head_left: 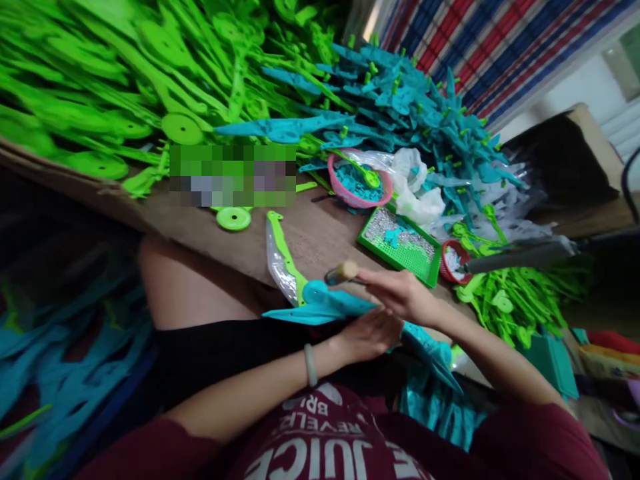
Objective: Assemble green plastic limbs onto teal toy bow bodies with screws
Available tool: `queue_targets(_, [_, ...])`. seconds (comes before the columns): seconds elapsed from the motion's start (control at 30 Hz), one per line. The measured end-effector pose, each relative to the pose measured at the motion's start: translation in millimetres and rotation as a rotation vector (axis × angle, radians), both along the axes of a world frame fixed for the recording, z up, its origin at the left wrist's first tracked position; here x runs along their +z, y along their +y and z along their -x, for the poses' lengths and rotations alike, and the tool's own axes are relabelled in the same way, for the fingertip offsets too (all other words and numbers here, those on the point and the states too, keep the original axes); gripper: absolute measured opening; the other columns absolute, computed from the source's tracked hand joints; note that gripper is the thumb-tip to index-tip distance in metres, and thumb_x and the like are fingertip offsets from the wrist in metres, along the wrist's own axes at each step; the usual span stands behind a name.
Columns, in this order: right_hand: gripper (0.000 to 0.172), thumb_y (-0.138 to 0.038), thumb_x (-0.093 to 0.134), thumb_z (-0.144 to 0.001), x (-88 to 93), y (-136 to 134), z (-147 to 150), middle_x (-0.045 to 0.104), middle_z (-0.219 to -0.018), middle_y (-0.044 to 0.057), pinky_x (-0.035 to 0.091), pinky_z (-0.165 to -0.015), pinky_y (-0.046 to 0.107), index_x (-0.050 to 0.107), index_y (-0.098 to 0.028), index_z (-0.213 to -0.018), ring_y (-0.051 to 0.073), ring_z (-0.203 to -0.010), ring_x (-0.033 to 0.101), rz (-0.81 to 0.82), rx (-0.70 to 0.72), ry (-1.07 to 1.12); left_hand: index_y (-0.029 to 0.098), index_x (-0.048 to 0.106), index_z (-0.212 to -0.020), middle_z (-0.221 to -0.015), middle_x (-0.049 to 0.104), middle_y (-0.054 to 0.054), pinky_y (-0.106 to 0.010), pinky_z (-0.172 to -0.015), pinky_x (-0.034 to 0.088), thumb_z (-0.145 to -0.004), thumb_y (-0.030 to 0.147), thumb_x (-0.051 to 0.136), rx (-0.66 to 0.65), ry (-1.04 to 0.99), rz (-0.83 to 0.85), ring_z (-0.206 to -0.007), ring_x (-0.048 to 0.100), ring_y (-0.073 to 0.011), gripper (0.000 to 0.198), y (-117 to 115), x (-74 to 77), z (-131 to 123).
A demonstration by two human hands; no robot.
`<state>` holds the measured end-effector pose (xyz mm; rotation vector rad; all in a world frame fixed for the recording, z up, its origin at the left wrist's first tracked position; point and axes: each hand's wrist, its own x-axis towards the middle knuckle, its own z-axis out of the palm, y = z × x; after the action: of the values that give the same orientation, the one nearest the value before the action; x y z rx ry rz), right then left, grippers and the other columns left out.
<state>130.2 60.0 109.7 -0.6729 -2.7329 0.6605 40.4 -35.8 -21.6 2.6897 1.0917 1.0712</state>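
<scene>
In the head view, the blue piece [327, 308] lies across the lap by the worktop's near edge; the left hand [369, 335] rests on it, seemingly to steady it, though how far its fingers close cannot be told, while the right hand's [407, 295] fingers are curled closed around a round-ended tool [346, 271] just above. A lime-green part [285, 250] touches the blue tip, and room to move lies over the brown worktop [320, 233] between that part and the green tray [395, 261], kept within reach, perhaps for its small pieces.
</scene>
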Motion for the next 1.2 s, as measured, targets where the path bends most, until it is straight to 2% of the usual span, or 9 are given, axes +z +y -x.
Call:
queue_targets(0.17, [0.046,-0.024,0.047,-0.101,59.7,-33.0,-81.0,0.075,-0.098,0.005,0.061,-0.071,0.027,0.052,-0.025,-0.147,0.013,-0.075,0.070,-0.083,-0.442,0.161,0.005,0.050,-0.140,-0.144,0.055,-0.030,-0.052,-0.104,0.050,-0.099,0.017,0.048,-0.015,-0.068,0.070,-0.137,0.052,-0.0396,0.043,9.1,0.2,-1.0])
queue_targets(0.23, [0.044,-0.025,0.049,-0.100,70.9,-67.6,-120.0,0.074,-0.095,0.005,0.061,-0.067,0.027,0.056,-0.025,-0.144,0.012,-0.069,0.067,-0.113,-0.681,0.122,0.010,0.051,-0.141,-0.148,0.052,-0.027,-0.050,-0.100,0.050,-0.099,0.027,0.053,0.019,-0.039,0.046,-0.138,0.052,-0.0397,0.045,15.7,1.0,-1.3])
queue_targets(0.33, [0.044,-0.024,0.050,-0.099,54.3,-126.4,-161.0,0.072,-0.084,0.001,0.055,-0.052,0.023,0.057,-0.027,-0.143,0.008,-0.049,0.056,-0.172,-1.025,0.203,0.014,0.054,-0.139,-0.148,0.053,-0.025,-0.047,-0.095,0.050,-0.098,0.033,0.058,0.013,0.028,-0.038,-0.133,0.056,-0.0395,0.046,23.7,2.7,-0.3])
queue_targets(0.43, [0.047,-0.027,0.046,-0.100,10.0,-168.2,-179.3,0.071,-0.075,0.000,0.052,-0.048,0.023,0.054,-0.025,-0.146,0.010,-0.044,0.054,-0.260,-1.268,0.329,0.016,0.054,-0.141,-0.147,0.054,-0.025,-0.047,-0.091,0.049,-0.096,0.035,0.062,-0.005,0.055,-0.084,-0.131,0.058,-0.0410,0.050,24.1,5.0,2.0])
queue_targets(0.6, [0.045,-0.037,0.048,-0.098,-39.2,-177.5,-198.8,0.077,-0.096,0.008,0.060,-0.074,0.030,0.065,-0.019,-0.136,0.016,-0.072,0.070,0.062,-1.251,0.139,0.018,0.046,-0.149,-0.146,0.056,-0.024,-0.046,-0.086,0.050,-0.095,0.031,0.063,-0.002,0.115,-0.094,-0.125,0.062,-0.0404,0.058,19.7,8.4,5.4])
queue_targets(0.73, [0.052,-0.034,0.041,-0.100,-49.3,-153.9,-232.9,0.073,-0.081,0.003,0.056,-0.067,0.026,0.053,-0.017,-0.147,0.013,-0.059,0.062,-0.030,-1.556,0.240,0.019,0.042,-0.152,-0.143,0.058,-0.024,-0.046,-0.084,0.050,-0.093,0.032,0.067,-0.018,0.126,-0.089,-0.123,0.064,-0.0411,0.065,18.5,8.8,10.0])
queue_targets(0.93, [0.049,-0.032,0.039,-0.099,-61.8,-125.3,-275.9,0.073,-0.080,0.006,0.054,-0.069,0.028,0.061,-0.012,-0.138,0.015,-0.062,0.060,-0.054,-1.584,0.127,0.020,0.044,-0.150,-0.140,0.061,-0.023,-0.045,-0.083,0.050,-0.093,0.032,0.066,-0.023,0.158,-0.135,-0.120,0.065,-0.0391,0.062,19.7,7.6,13.2])
queue_targets(1.07, [0.048,-0.025,0.037,-0.100,-61.4,-119.7,-277.8,0.074,-0.102,0.011,0.053,-0.077,0.027,0.058,-0.016,-0.143,0.017,-0.081,0.066,-0.105,-1.456,-0.062,0.014,0.051,-0.142,-0.138,0.061,-0.025,-0.045,-0.084,0.050,-0.094,0.033,0.064,-0.013,0.168,-0.166,-0.118,0.065,-0.0385,0.054,18.1,14.4,13.2])
queue_targets(1.2, [0.047,-0.019,0.047,-0.097,-51.3,-99.9,-258.3,0.070,-0.095,0.008,0.048,-0.074,0.025,0.059,-0.026,-0.142,0.017,-0.080,0.063,-0.125,-1.233,-0.271,0.011,0.057,-0.133,-0.138,0.059,-0.027,-0.050,-0.090,0.049,-0.096,0.045,0.057,-0.076,0.175,-0.082,-0.122,0.061,-0.0415,0.051,21.7,25.9,14.8])
